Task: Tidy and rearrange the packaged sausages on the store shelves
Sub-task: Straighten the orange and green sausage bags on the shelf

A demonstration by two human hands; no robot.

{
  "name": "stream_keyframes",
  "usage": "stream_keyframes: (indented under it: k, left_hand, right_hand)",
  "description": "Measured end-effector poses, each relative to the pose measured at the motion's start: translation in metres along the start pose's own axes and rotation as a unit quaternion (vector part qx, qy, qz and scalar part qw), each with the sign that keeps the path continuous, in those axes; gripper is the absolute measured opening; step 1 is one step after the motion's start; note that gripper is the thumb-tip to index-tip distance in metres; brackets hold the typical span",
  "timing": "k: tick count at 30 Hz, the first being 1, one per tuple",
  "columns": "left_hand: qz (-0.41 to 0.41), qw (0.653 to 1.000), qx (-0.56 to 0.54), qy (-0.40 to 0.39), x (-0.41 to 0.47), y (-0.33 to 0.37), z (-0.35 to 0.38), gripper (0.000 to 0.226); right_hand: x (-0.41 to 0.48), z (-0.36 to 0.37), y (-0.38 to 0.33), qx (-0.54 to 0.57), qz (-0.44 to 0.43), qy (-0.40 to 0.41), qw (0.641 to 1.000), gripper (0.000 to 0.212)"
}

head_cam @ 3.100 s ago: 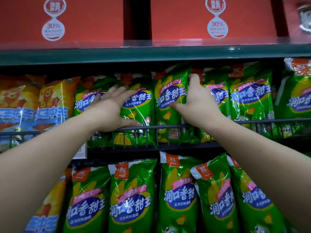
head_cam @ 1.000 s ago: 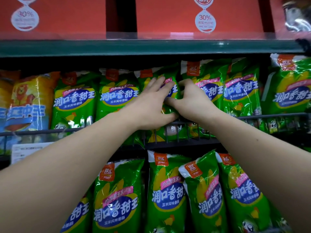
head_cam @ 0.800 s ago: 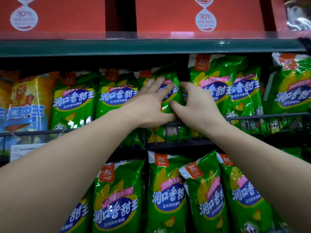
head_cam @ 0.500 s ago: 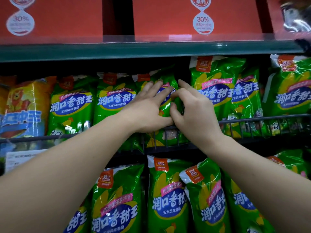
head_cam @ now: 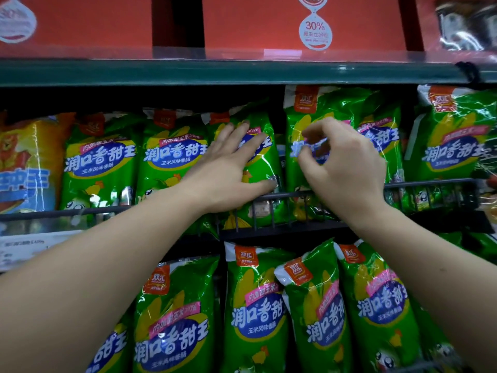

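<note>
The left hand (head_cam: pixel 228 173) is pressing a flat, straight-fingered grip on a glossy green plastic sausage pack (head_cam: pixel 266 168) on the middle shelf (head_cam: pixel 282 232). The right hand (head_cam: pixel 347 168) is holding its grip curled at the taller green pack (head_cam: pixel 322 109), and I cannot tell whether it is pinching it.

You face green sausage packs (head_cam: pixel 172 157) of thin plastic film, glossy and crinkled, with white glints along the creases. The orange pack (head_cam: pixel 27 162) at your left has the same shiny film. The wire rail (head_cam: pixel 430 182) before them looks like dark, matt metal. The shelf edge (head_cam: pixel 215 72) above is smooth, green and faintly sheened. The red boxes (head_cam: pixel 242 22) look matt, like card, behind a clear plastic strip (head_cam: pixel 188 53).
</note>
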State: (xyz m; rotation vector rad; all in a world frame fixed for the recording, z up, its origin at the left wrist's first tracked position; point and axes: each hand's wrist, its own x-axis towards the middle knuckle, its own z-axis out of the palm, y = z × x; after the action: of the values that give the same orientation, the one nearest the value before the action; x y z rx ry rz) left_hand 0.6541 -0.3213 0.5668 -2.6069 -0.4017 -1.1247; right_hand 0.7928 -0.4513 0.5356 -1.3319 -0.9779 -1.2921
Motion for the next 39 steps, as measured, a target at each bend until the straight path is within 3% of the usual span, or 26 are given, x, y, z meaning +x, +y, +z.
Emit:
stream_keyframes:
  k: [6,10,16,25,34,39]
  left_hand:
    - [-0.016,1.000,-0.012,0.016,-0.002,0.001,0.000,0.089]
    - [-0.037,0.999,-0.002,0.036,-0.004,0.003,-0.001,0.098]
    - [-0.052,0.998,0.006,0.019,0.000,0.006,-0.002,0.101]
    - [-0.075,0.996,0.038,-0.015,0.006,0.009,-0.004,0.106]
    - [-0.061,0.997,0.043,-0.025,0.008,0.005,-0.007,0.101]
    - [-0.061,0.996,0.054,-0.038,0.014,-0.001,-0.010,0.103]
  right_hand:
    - [0.010,-0.015,0.035,-0.003,0.107,-0.044,0.993,0.057]
    - [0.014,-0.020,0.048,-0.004,0.177,-0.134,0.975,0.073]
    - [0.029,-0.024,0.052,0.014,0.198,-0.224,0.954,0.060]
    - [0.035,-0.010,0.058,0.109,0.170,-0.211,0.956,0.059]
    - [0.045,-0.004,0.053,0.105,0.164,-0.180,0.964,0.058]
    - [0.049,-0.005,0.054,0.073,0.153,-0.204,0.964,0.045]
